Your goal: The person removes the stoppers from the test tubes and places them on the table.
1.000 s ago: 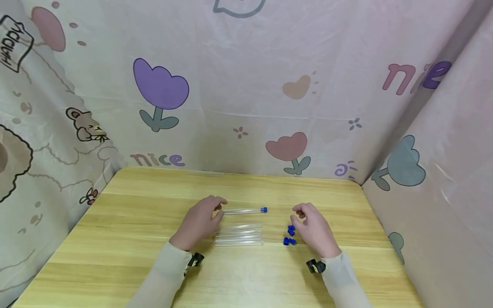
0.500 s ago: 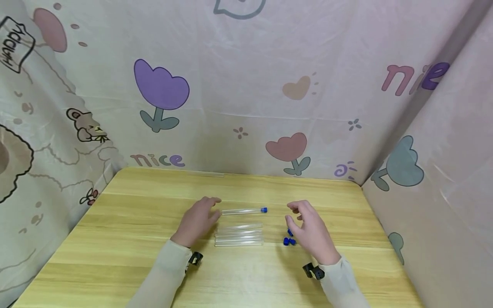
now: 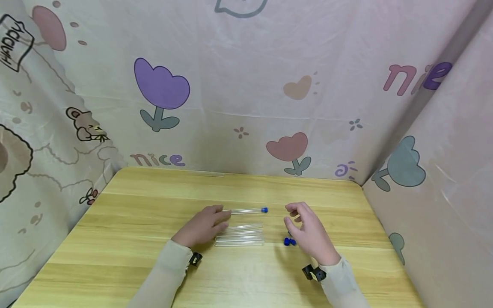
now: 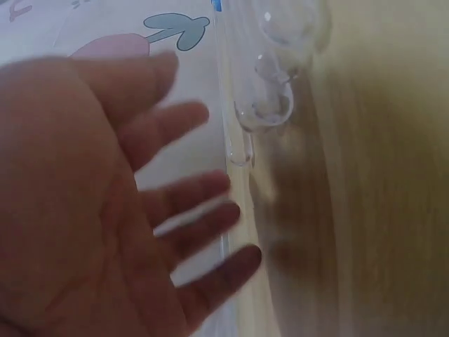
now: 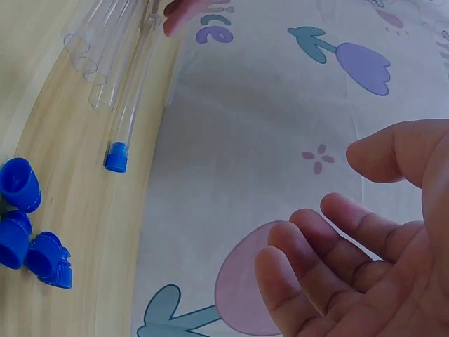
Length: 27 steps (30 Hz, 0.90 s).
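Note:
A clear test tube point(image 3: 248, 211) with a blue cap point(image 3: 264, 210) lies on the table, its capped end to the right. In front of it are several uncapped test tubes point(image 3: 244, 236), side by side. My left hand point(image 3: 202, 226) hovers at their left ends with fingers spread; the left wrist view shows the rounded tube bottoms point(image 4: 266, 109) beyond the fingertips and nothing gripped. Over the loose blue caps point(image 3: 289, 242), my right hand point(image 3: 312, 235) is held with loosely bent fingers and an empty palm, partly hiding them. The right wrist view shows several caps point(image 5: 19, 184) clustered.
The wood-grain table point(image 3: 127, 239) meets a printed curtain point(image 3: 231, 85) at the back and both sides. A thin clear strip point(image 3: 208, 174) lies along the rear table edge. Each wrist carries a small black camera mount point(image 3: 195, 259).
The left hand first drew back left from the capped tube, then moved right over its end again. My right hand shifted slightly left, covering more caps. The tubes stayed in place.

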Available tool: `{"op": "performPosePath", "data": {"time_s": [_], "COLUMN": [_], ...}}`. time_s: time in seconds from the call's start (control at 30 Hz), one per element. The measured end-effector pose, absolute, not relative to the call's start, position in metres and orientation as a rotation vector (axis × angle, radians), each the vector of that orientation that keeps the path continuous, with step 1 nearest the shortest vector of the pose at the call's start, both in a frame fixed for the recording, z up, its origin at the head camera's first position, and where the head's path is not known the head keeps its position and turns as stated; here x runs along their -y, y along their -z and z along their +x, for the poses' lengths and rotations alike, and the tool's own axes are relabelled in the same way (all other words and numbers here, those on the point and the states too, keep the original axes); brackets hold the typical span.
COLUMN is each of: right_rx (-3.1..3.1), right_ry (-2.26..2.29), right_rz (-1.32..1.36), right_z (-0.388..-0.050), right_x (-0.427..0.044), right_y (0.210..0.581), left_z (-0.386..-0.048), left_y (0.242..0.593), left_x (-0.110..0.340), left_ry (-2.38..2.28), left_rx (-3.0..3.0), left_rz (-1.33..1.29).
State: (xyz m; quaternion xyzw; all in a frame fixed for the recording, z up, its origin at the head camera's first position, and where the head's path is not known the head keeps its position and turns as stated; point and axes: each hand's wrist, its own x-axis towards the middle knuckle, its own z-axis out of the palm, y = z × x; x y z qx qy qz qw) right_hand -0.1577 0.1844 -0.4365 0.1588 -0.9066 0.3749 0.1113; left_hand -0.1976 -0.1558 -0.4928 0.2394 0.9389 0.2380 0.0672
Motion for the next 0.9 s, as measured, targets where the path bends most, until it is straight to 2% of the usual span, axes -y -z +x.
{"op": "performPosePath", "data": {"time_s": [0.23, 0.9], "right_rx": [2.691, 2.717], "right_ry": [-1.097, -1.21], "right_rz": [0.448, 0.414], "right_z": [-0.156, -0.157], "right_x": [-0.186, -0.188], "right_y": [0.433, 0.434], "left_z": [-0.198, -0.21], "left_y": [0.492, 0.503], "left_x": [0.154, 0.162], "left_ry": [-0.698, -0.745], "left_rx": [-2.818, -3.092], "left_rz": [0.766, 0.451]}}
